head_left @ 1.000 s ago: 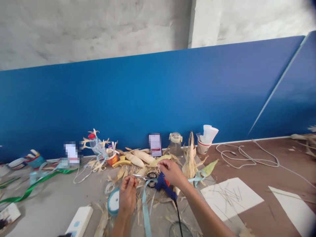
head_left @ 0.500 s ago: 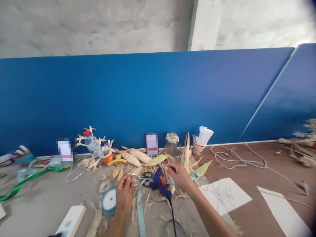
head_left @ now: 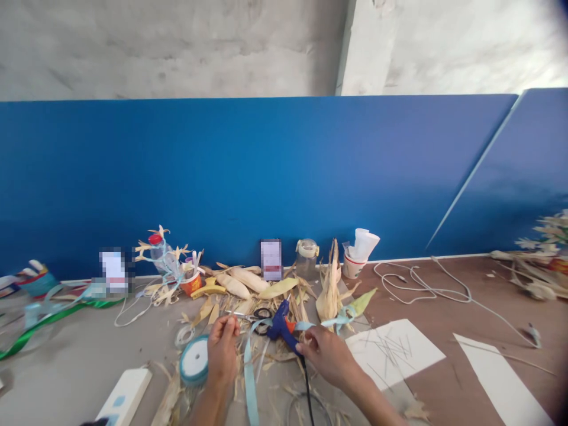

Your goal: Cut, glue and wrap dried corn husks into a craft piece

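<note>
My left hand (head_left: 224,349) is closed in a pinch, its fingertips together near the scissors (head_left: 261,319). Whatever sits between those fingers is too small to make out. A blue glue gun (head_left: 279,324) with an orange trigger lies among scraps of dried corn husk. At the lower end of its handle, my right hand (head_left: 331,355) has its thumb and fingers curled on the grip. Light blue ribbon (head_left: 251,378) trails between my hands, and a ribbon spool (head_left: 194,360) lies beside my left wrist.
Pale husk bundles (head_left: 248,278) and a phone (head_left: 271,260) are at the back. A clear jar (head_left: 306,259) and a paper cup (head_left: 354,267) stand by the blue partition (head_left: 266,177). Thin sticks lie on white paper (head_left: 417,355). A power strip (head_left: 126,393) sits front left.
My right hand has come down and toward me, from above the glue gun to its handle end. My left hand keeps its pinch in nearly the same place.
</note>
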`<state>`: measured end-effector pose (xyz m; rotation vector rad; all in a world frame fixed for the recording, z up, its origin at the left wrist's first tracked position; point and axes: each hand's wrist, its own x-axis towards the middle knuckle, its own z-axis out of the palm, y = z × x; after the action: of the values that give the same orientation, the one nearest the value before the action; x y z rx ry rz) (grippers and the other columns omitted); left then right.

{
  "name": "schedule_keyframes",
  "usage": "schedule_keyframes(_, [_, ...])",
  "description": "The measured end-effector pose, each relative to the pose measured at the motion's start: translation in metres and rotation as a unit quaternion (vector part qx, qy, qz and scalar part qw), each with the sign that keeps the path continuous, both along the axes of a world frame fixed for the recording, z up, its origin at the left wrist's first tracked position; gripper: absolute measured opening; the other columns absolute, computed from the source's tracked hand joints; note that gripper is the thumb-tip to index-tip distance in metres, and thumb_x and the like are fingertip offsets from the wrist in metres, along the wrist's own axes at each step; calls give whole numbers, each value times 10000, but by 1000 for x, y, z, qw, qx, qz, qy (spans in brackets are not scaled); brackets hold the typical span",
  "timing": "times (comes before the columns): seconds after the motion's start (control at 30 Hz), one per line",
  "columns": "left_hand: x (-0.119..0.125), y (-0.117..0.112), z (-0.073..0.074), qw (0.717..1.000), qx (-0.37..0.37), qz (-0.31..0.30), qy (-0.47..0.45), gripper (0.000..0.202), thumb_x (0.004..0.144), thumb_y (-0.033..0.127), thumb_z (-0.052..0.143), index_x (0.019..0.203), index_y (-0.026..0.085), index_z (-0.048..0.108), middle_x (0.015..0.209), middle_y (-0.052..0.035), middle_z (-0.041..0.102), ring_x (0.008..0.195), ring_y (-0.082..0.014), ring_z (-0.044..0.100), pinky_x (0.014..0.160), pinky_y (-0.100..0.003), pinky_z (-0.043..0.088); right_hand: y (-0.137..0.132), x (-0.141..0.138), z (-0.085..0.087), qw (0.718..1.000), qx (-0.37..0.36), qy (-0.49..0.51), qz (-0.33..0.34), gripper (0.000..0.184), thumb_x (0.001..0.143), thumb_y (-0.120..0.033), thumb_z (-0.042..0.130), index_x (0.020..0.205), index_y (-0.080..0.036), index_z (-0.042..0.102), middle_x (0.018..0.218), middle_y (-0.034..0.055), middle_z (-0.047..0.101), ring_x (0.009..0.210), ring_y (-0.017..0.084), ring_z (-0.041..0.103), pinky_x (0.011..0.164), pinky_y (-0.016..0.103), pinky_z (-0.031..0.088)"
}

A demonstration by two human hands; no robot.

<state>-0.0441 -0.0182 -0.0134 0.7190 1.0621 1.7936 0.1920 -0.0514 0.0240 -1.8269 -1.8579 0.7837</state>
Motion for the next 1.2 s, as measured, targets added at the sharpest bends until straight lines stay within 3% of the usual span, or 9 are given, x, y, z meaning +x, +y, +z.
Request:
schedule_keyframes(0.1, [0,0,-1,1000,-7,-8,12,346,593,458,806,694,186,617,601,34,549,547,-99,455,549,-232,395,-6,-10,6,998,21,-59,-2,206,755,-309,637,928,-199,655,920,98,666,815,237,620,699,297,396])
schedule_keyframes(0.2, [0,0,-2,1000,-7,-18,18,339,604,454,799,685,178,621,583,37,536,546,-94,452,546,-220,383,-8,-21,9,987,70,-142,19,273,733,-297,656,979,-179,661,1034,137,623,963,300,584,819,364,409])
schedule_keyframes(0.37, [2,-2,2,999,1,-43,7,309,618,418,795,684,173,620,618,28,549,556,-91,465,565,-222,394,-4,-36,6,973,84,-208,48,329,701,-270,671,1007,-147,669,1092,172,591,1014,341,543,869,422,405])
schedule_keyframes(0.5, [4,-3,5,999,-2,-40,-3,332,608,433,795,720,173,621,650,18,574,555,-96,472,559,-232,405,1,-37,2,972,92,-211,52,242,734,-231,628,955,-150,687,1071,172,591,1014,342,544,856,416,411])
schedule_keyframes(0.63, [4,-2,2,999,-2,-39,-1,306,621,416,787,743,185,628,665,8,591,552,-109,479,548,-250,417,1,-22,1,978,122,-163,37,157,782,-230,586,895,-204,691,1010,121,580,976,283,562,833,352,422])
schedule_keyframes(0.9, [5,-2,1,998,4,-60,-20,273,654,382,771,769,176,634,677,14,595,574,-98,495,558,-234,420,19,35,-6,984,173,-8,32,201,774,-196,572,935,-161,687,959,90,539,913,227,561,856,320,445])
schedule_keyframes(1.2, [7,-2,0,998,2,-61,-30,314,630,392,795,784,165,644,671,15,601,559,-87,501,538,-216,417,31,64,-19,981,179,-10,75,242,761,-152,567,967,-182,691,991,82,533,961,218,546,878,312,441])
